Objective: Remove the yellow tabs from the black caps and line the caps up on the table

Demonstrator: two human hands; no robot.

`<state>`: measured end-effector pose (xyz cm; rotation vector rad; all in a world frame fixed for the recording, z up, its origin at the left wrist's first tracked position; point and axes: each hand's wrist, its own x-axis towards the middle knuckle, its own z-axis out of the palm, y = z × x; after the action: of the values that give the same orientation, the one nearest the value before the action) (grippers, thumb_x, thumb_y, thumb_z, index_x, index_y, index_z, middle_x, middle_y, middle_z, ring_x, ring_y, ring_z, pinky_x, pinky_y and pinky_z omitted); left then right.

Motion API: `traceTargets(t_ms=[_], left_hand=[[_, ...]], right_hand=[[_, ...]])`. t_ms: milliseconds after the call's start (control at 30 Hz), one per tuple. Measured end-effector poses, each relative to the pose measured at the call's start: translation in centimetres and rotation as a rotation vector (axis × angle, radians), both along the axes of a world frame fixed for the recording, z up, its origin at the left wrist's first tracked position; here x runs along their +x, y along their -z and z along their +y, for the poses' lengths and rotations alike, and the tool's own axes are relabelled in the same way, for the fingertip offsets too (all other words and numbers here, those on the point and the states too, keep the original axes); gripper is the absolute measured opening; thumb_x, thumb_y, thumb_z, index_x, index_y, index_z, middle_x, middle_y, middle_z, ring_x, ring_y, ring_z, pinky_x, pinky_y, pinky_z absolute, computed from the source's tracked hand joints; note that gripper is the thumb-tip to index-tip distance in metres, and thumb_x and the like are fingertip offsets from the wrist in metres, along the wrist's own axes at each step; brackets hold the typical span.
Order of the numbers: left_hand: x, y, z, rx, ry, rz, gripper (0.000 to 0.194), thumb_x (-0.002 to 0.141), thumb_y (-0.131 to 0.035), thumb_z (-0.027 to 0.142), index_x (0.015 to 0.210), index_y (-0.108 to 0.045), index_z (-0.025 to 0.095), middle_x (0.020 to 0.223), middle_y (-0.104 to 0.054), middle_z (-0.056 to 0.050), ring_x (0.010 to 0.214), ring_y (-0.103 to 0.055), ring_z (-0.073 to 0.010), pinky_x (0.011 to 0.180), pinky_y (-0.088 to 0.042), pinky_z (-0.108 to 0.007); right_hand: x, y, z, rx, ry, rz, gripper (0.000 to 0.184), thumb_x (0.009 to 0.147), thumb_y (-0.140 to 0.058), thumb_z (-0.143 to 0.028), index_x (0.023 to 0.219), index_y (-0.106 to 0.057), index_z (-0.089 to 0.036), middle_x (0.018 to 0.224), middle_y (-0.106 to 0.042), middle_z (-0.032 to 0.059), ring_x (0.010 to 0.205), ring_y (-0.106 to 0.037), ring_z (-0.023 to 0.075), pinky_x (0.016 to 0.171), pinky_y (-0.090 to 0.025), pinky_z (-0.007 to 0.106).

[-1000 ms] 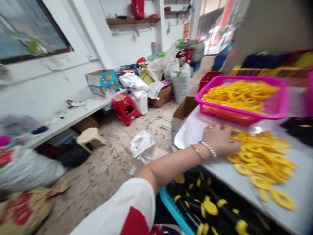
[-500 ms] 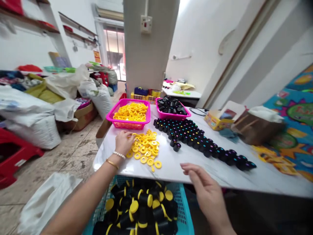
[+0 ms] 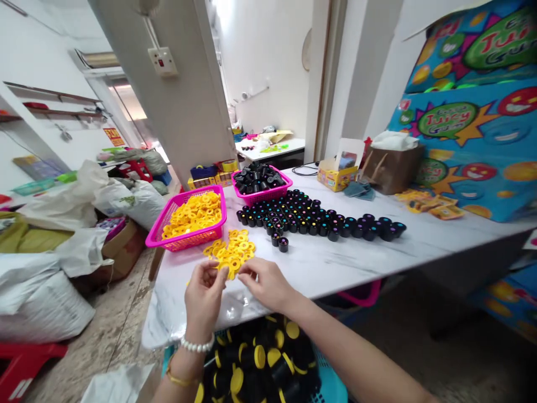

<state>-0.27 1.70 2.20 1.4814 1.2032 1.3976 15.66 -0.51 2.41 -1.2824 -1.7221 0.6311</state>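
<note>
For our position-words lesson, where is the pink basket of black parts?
In the head view, that basket stands on the table, right of the yellow-ring basket, behind the black cylinders.

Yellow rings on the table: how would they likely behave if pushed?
The yellow rings look thin and mostly lie flat, so they would probably slide rather than roll. They overlap in a loose pile, so pushing one would likely shift its neighbours. The table has a glossy top, so they may slip easily.
</note>
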Motion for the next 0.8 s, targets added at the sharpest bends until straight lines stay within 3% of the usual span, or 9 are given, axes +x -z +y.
traceTargets(t_ms=[100,167,233,300,367,467,600,800], left_hand=[[2.1,0.5,-2.2,-0.022,0.134,-0.004,0.029,0.074,-0.070,0.039,0.087,-0.054,0.018,0.068,-0.057,0.003,0.060,-0.054,-0.0098,0.054,-0.045,-0.020],[3.9,0.8,-3.0,-0.004,0.257,0.044,0.025,0.077,-0.068,0.038,0.083,-0.055,0.018,0.070,-0.058,0.002,0.063,-0.055,-0.0105,0.056,-0.044,-0.020],[5.7,0.8,-3.0,0.021,0.362,0.138,0.022,0.079,-0.065,0.039,0.081,-0.058,0.018,0.071,-0.059,0.001,0.064,-0.055,-0.0109,0.057,-0.044,-0.021],[7.2,0.8,-2.1,0.030,0.402,0.235,0.022,0.080,-0.063,0.039,0.084,-0.061,0.018,0.077,-0.063,-0.001,0.066,-0.056,-0.0115,0.059,-0.044,-0.022],[8.5,0.7,-0.3,0.004,0.381,0.297,0.026,0.079,-0.063,0.038,0.095,-0.061,0.018,0.090,-0.066,-0.004,0.070,-0.059,-0.0125,0.062,-0.045,-0.023],[10.1,0.7,2.7,-0.070,0.276,0.423,0.037,0.074,-0.067,0.038,0.102,-0.059,0.015,0.092,-0.066,-0.007,0.070,-0.061,-0.0149,0.063,-0.046,-0.026],[12.0,0.9,4.9,-0.025,0.260,0.651,0.029,0.071,-0.068,0.038,0.087,-0.062,0.015,0.073,-0.065,-0.004,0.070,-0.061,-0.0182,0.063,-0.043,-0.028],[11.7,1.1,3.5,0.147,0.275,0.773,0.024,0.073,-0.066,0.034,0.089,-0.064,0.016,0.077,-0.064,-0.004,0.072,-0.058,-0.0182,0.066,-0.041,-0.028]], right_hand=[[2.3,0.4,-1.9,-0.277,-0.113,0.501,0.036,0.090,-0.045,-0.048,0.102,-0.060,-0.018,0.087,-0.065,0.0052,0.064,-0.060,0.0128,0.052,-0.045,0.024],[4.1,0.5,-2.9,-0.401,-0.164,0.616,0.041,0.084,-0.053,-0.052,0.103,-0.059,-0.017,0.076,-0.063,0.0024,0.055,-0.058,0.0112,0.043,-0.040,0.020],[6.1,0.4,-3.2,-0.407,-0.137,0.564,0.033,0.079,-0.063,-0.046,0.092,-0.061,-0.016,0.063,-0.058,-0.0017,0.049,-0.053,0.0091,0.041,-0.037,0.018],[8.3,0.2,-2.8,-0.362,-0.024,0.451,0.025,0.078,-0.064,-0.039,0.082,-0.061,-0.015,0.057,-0.054,-0.0038,0.045,-0.048,0.0072,0.040,-0.035,0.017],[10.8,0.0,-1.6,-0.324,0.119,0.334,0.019,0.078,-0.062,-0.032,0.088,-0.062,-0.015,0.053,-0.051,-0.0055,0.042,-0.045,0.0065,0.040,-0.034,0.017],[13.9,0.0,0.6,-0.336,0.230,0.167,0.033,0.078,-0.057,-0.021,0.110,-0.059,-0.012,0.046,-0.049,-0.0074,0.038,-0.042,0.0068,0.039,-0.032,0.017],[15.1,0.1,2.5,-0.381,0.140,0.041,0.041,0.076,-0.052,-0.014,0.116,-0.062,-0.014,0.042,-0.050,-0.0069,0.036,-0.041,0.0082,0.037,-0.030,0.018],[12.5,0.2,0.8,-0.270,-0.046,-0.210,0.028,0.081,-0.049,-0.017,0.097,-0.072,-0.018,0.054,-0.060,-0.0023,0.047,-0.053,0.0115,0.046,-0.037,0.020]])
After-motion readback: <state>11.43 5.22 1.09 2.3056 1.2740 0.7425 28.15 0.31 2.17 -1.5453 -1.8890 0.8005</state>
